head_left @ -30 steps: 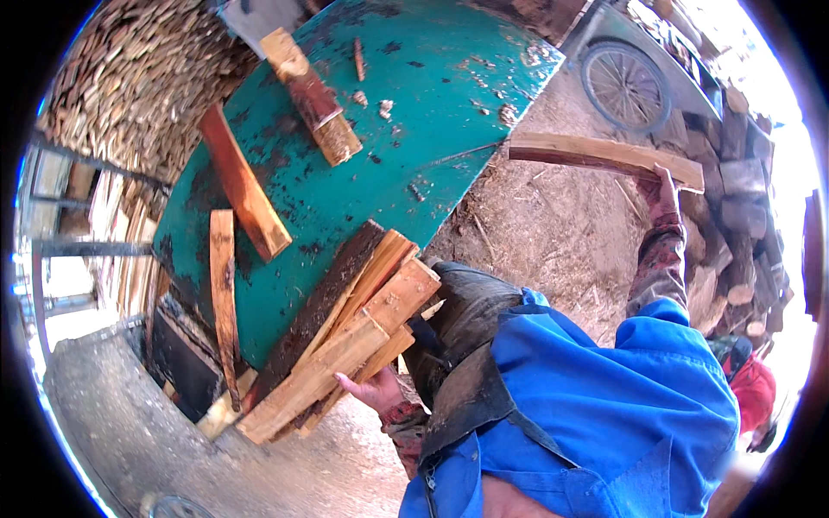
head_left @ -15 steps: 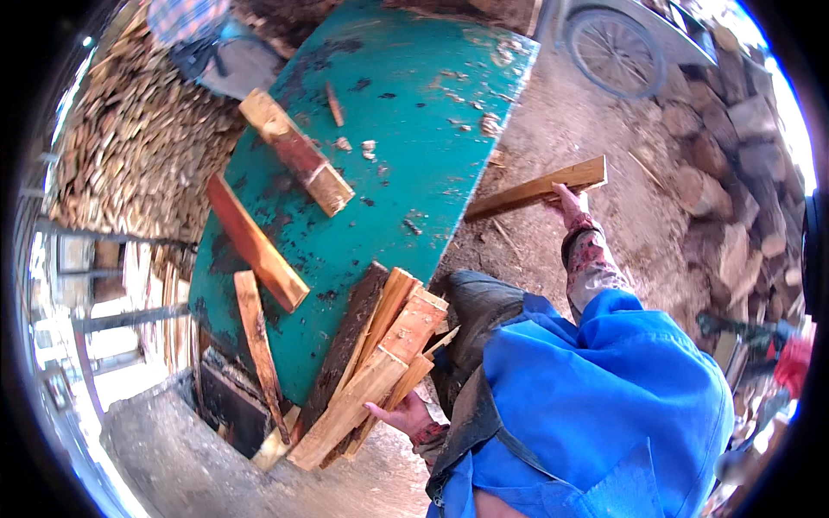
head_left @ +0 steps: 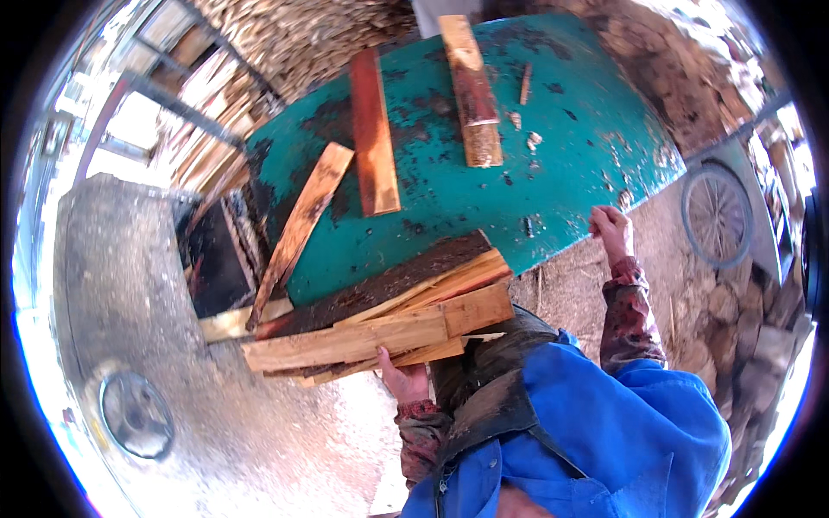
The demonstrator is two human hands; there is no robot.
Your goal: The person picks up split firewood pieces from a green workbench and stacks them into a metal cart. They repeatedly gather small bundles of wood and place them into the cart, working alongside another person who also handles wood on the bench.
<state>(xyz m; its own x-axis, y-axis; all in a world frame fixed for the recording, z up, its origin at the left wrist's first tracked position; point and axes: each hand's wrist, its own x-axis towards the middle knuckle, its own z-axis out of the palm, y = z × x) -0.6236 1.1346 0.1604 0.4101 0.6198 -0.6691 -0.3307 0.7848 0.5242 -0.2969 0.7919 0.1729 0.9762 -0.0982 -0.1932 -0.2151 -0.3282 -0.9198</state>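
At the near edge of the green table (head_left: 432,233), my left hand (head_left: 404,380) grips the lower side of a stack of split wood pieces (head_left: 345,341). Its thumb lies against the front board, and the other fingers are hidden beneath. A dark bark-covered slab (head_left: 389,285) lies along the back of the stack. My right hand (head_left: 611,231) hovers by the table's right edge, its fingers curled in with nothing visible in them.
Farther up the table lie a reddish board (head_left: 373,138), a two-toned board (head_left: 471,95) and a thin stick (head_left: 525,85). A narrow plank (head_left: 302,229) leans at the left corner beside a dark box (head_left: 220,259). A spoked wheel (head_left: 717,216) stands right; stacked logs (head_left: 768,354) lie below it.
The board my right hand held is gone from it, and that hand is now closer to the table edge. My view has turned left; my left hand stays on the stack.
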